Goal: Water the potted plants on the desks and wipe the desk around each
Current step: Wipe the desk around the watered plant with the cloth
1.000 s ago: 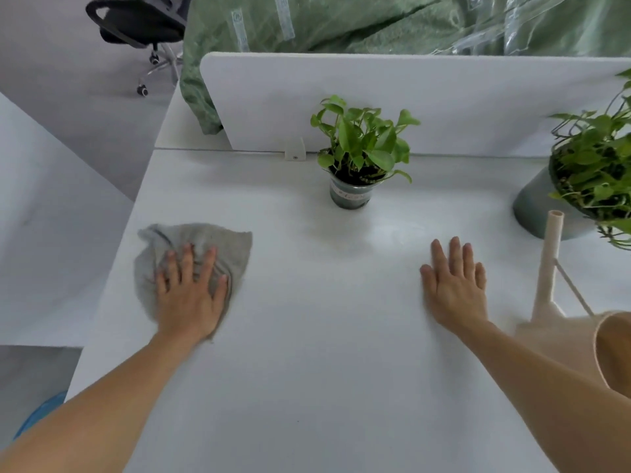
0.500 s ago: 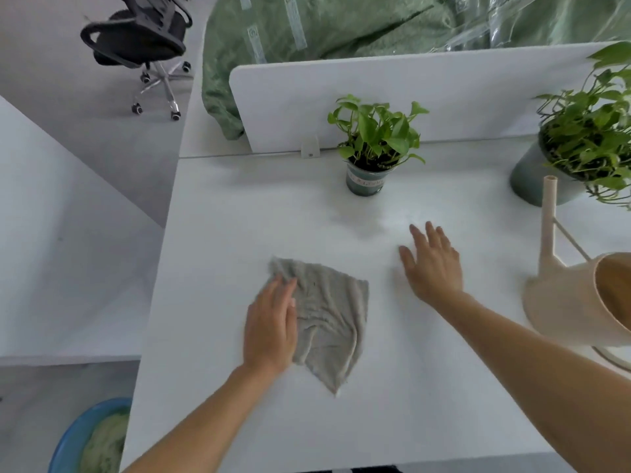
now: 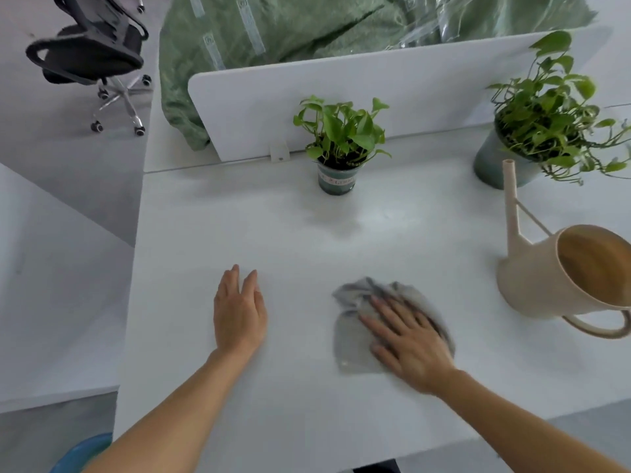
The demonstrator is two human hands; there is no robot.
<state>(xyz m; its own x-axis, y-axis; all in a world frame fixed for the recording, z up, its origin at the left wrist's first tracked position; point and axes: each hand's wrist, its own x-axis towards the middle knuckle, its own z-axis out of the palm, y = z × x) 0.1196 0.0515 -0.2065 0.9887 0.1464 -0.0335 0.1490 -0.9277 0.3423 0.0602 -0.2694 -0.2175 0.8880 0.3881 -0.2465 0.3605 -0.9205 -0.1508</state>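
A small potted plant point(image 3: 338, 141) in a dark green pot stands at the back of the white desk point(image 3: 218, 227), against the divider. A larger potted plant point(image 3: 546, 114) sits at the far right. A beige watering can point(image 3: 546, 278) stands to the right, spout up. My right hand point(image 3: 406, 339) lies flat on a crumpled grey cloth point(image 3: 351, 343) and presses it onto the desk, in front of the small plant. To the left of the cloth, my left hand point(image 3: 239, 312) rests palm down on the bare desk, holding nothing.
A white divider panel point(image 3: 375, 87) runs along the back of the desk. Green plastic-wrapped bundles point(image 3: 273, 32) are piled behind it. A black office chair point(image 3: 92, 56) stands far left on the floor. A blue basin point(image 3: 78, 452) shows under the desk's left front corner.
The cloth has gone from under my left hand to under my right hand, moving rightward across the desk. My left hand now lies bare on the desk.
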